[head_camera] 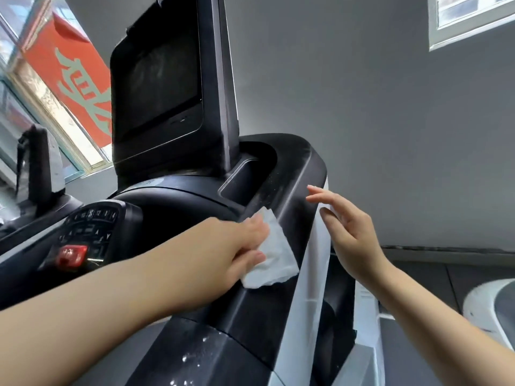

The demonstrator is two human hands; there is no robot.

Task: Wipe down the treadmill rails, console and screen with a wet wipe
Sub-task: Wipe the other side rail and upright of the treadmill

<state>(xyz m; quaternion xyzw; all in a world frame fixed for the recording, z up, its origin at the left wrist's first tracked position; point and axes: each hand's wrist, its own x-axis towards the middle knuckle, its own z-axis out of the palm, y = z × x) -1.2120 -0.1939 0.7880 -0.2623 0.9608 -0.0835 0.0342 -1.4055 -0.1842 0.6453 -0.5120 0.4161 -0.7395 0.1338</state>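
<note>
Treadmill console wipe-down, wet wipe on the right-hand console arm.

Keypad [89,227] with a red stop button [71,254] sits at the lower left of the console [172,196]; the dark screen [158,79] stands above it on its mount. A recessed tray [250,174] lies just right of the screen mount; its contents cannot be made out. Left hand [239,246] presses the white wet wipe [274,257] against the black rail [289,196], fingers curled over the wipe's upper edge and thumb under it. Right hand [348,232] hovers just beside the rail's white side panel [312,274], fingers straight and spread, holding nothing. Droplets [192,355] dot the rail's lower section.
</note>
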